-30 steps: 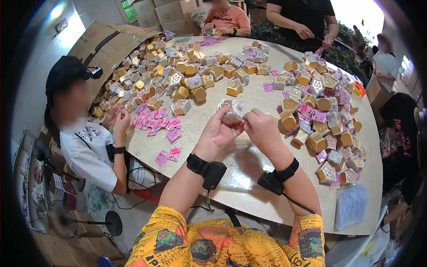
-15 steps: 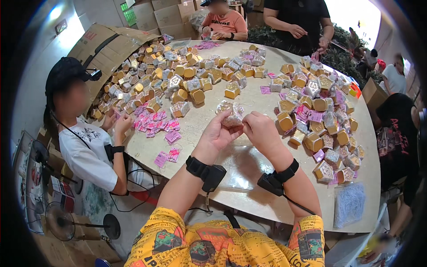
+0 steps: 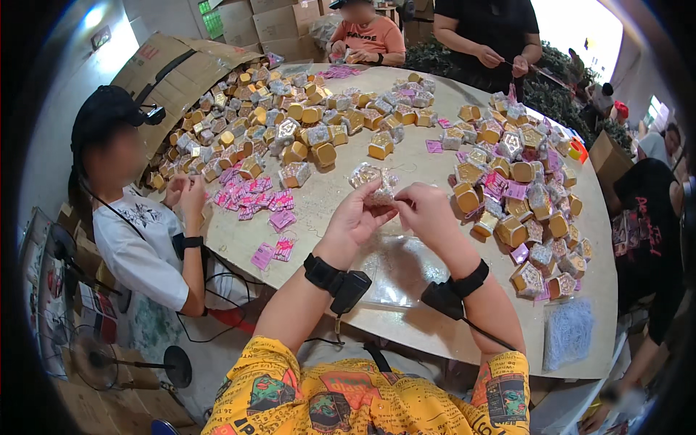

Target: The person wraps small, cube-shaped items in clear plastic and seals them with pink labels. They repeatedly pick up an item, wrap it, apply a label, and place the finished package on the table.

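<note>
Both my hands are up at the middle of the frame, pinching the same little clear-wrapped box (image 3: 378,190) between them. Left hand (image 3: 355,221) has its fingers curled around the near side, right hand (image 3: 428,212) grips the other edge with the fingertips. Just past it another wrapped box (image 3: 365,174) sits on the round table (image 3: 406,319). Gold boxes (image 3: 522,217) pile at right, pink tags (image 3: 250,199) at left by a seated person (image 3: 138,239).
</note>
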`<state>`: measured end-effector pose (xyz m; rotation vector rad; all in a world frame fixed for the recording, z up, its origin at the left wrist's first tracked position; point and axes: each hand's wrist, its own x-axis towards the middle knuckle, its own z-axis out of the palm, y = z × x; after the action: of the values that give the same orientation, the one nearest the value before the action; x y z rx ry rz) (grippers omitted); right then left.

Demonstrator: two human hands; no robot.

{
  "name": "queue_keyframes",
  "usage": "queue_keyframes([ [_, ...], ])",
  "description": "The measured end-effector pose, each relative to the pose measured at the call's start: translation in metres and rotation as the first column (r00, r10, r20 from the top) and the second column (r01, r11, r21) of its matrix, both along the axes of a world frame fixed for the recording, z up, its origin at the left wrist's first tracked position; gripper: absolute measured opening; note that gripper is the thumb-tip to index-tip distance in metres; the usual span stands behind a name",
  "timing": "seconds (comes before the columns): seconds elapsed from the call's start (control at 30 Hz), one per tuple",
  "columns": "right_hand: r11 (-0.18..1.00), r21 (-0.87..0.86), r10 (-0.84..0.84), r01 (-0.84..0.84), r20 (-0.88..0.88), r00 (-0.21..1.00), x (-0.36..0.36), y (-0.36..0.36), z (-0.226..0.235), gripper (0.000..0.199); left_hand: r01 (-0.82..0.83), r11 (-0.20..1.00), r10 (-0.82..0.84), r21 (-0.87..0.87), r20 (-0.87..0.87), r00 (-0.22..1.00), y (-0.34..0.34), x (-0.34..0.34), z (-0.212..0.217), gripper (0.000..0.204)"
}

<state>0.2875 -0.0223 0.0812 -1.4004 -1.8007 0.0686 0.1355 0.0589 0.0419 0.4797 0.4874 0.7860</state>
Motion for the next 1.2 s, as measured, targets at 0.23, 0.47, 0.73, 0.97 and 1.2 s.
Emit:
queue_keyframes([
  [0.23, 0.901, -0.305, 0.080, -0.309, -0.582, 0.809, 0.010, 0.002, 0.013, 0.014, 0.023, 0.999, -0.023, -0.032, 0.000, 1.000, -0.002, -0.007, 0.010, 0.030],
  [0.47, 0.904, -0.301, 0.041, -0.304, -0.646, 0.763, 0.003, 0.010, 0.004, 0.015, 0.168, 0.983, -0.169, 0.068, 0.016, 0.985, -0.002, -0.015, 0.011, 0.033],
  [0.73, 0.908, -0.342, -0.028, -0.244, -0.629, 0.777, 0.037, 0.019, -0.004, 0.017, 0.231, 0.966, -0.214, 0.115, -0.144, 0.966, -0.003, -0.004, 0.015, 0.043],
  [0.97, 0.909, -0.174, -0.417, 0.379, -0.407, 0.813, 0.170, 0.011, 0.045, 0.028, 0.203, 0.908, -0.008, 0.367, -0.469, 0.883, -0.007, -0.063, 0.011, 0.054],
  [1.2, 0.973, -0.209, -0.097, 0.102, 0.035, 0.995, 0.101, -0.044, 0.010, 0.022, 0.250, 0.714, 0.378, 0.653, -0.662, 0.648, -0.007, -0.130, 0.012, 0.039],
])
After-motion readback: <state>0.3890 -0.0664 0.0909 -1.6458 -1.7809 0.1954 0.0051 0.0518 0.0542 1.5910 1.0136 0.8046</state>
